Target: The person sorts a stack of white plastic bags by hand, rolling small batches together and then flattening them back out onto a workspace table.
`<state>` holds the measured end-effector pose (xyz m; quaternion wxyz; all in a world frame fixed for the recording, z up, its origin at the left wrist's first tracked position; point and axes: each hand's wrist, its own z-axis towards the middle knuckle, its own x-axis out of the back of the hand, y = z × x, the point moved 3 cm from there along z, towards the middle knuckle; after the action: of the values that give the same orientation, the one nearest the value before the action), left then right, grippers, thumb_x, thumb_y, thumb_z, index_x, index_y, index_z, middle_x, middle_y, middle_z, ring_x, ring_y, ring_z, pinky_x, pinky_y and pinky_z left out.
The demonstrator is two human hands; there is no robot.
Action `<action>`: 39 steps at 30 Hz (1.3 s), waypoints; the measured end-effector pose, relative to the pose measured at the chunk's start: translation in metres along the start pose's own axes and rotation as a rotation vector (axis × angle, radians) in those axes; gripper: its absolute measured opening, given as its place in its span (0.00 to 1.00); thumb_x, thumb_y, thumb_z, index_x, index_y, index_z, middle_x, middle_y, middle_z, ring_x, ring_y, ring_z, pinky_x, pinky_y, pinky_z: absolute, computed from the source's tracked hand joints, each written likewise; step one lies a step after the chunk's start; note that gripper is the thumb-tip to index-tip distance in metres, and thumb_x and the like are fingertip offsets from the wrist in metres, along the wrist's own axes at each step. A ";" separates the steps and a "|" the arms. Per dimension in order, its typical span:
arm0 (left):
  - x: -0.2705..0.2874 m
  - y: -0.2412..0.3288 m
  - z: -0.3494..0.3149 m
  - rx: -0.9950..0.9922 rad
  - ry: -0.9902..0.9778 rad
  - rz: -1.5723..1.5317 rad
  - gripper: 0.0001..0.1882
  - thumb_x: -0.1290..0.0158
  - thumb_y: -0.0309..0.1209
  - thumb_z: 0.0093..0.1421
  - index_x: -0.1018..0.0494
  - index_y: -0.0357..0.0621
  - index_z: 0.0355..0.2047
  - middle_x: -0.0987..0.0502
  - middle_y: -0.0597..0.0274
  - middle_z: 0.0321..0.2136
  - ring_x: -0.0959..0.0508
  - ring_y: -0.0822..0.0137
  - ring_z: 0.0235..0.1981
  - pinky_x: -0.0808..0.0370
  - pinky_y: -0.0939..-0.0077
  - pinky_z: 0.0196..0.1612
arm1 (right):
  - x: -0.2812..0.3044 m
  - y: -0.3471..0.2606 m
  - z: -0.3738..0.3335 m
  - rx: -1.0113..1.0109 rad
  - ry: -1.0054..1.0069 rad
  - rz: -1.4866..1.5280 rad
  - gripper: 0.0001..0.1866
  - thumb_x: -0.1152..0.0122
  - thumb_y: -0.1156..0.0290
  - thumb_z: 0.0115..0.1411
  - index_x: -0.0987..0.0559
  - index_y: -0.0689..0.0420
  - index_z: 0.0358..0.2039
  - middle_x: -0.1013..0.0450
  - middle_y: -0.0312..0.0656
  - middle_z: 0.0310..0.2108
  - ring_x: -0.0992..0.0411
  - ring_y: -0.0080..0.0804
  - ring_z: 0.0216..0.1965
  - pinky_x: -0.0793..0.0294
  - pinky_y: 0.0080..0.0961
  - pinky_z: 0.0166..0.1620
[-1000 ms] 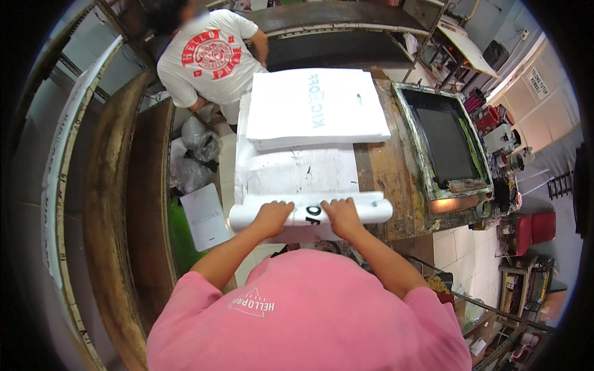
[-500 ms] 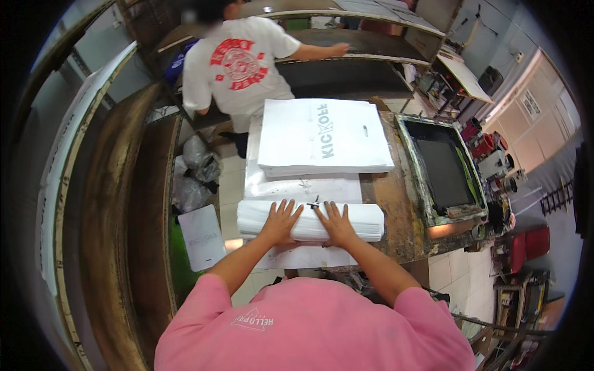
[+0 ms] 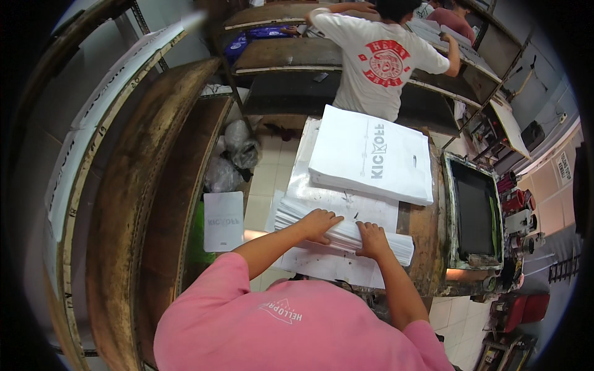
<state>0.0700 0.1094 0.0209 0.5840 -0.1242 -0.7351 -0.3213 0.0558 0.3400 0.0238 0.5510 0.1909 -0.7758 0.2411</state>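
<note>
A thick bundle of folded white sheets, seemingly flat bags [image 3: 396, 246], lies crosswise on the near part of the worktable, its layered edges showing. My left hand [image 3: 318, 225] curls over its middle, fingers pointing right. Close beside it, my right hand [image 3: 372, 240] grips the bundle's top, with fingertips over the far side. Parts of both hands' undersides are hidden. Just beyond the bundle sits a neat stack of flat white printed bags [image 3: 396, 154] with grey lettering and a small dark slot mark.
A framed printing screen [image 3: 473, 210] lies on the table's right, beside several ink pots [image 3: 516, 201]. Wooden shelves [image 3: 179, 185] stand on the left, near plastic bags [image 3: 238, 148] and a printed white sheet [image 3: 224, 221]. Past the table, a person in a white shirt [image 3: 383, 62] faces the racks.
My hands have gone from lying spread on the bundle to curling around it. The bundle now appears tilted, partly because the view turned. The person in white has moved right and raised both arms.
</note>
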 end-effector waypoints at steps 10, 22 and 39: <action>0.006 -0.005 0.041 -0.045 -0.200 0.071 0.73 0.24 0.50 0.36 0.56 0.50 0.77 0.26 0.41 0.53 0.23 0.44 0.50 0.27 0.57 0.56 | -0.004 0.014 0.012 -0.021 -0.014 -0.075 0.69 0.14 0.51 0.33 0.44 0.53 0.74 0.34 0.54 0.61 0.34 0.50 0.62 0.38 0.57 0.62; 0.018 0.012 0.042 -0.006 -0.226 0.112 0.63 0.26 0.46 0.40 0.48 0.46 0.73 0.27 0.46 0.52 0.25 0.46 0.52 0.27 0.56 0.56 | -0.115 -0.035 -0.015 -0.780 0.450 2.579 0.66 0.61 0.16 0.58 0.58 0.62 0.76 0.49 0.60 0.73 0.50 0.65 0.73 0.47 0.64 0.71; 0.083 0.101 -0.010 -0.213 0.674 -0.714 0.59 0.22 0.39 0.43 0.43 0.36 0.70 0.28 0.42 0.55 0.24 0.45 0.54 0.25 0.53 0.55 | -0.001 -0.064 -0.037 -0.139 0.935 2.008 0.36 0.72 0.44 0.78 0.57 0.54 0.76 0.52 0.44 0.74 0.48 0.38 0.73 0.47 0.38 0.74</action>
<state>0.1098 0.1642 0.1332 0.6266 0.1866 -0.4654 -0.5966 0.1199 0.3096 0.0431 0.3533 -0.6656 -0.3055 0.5821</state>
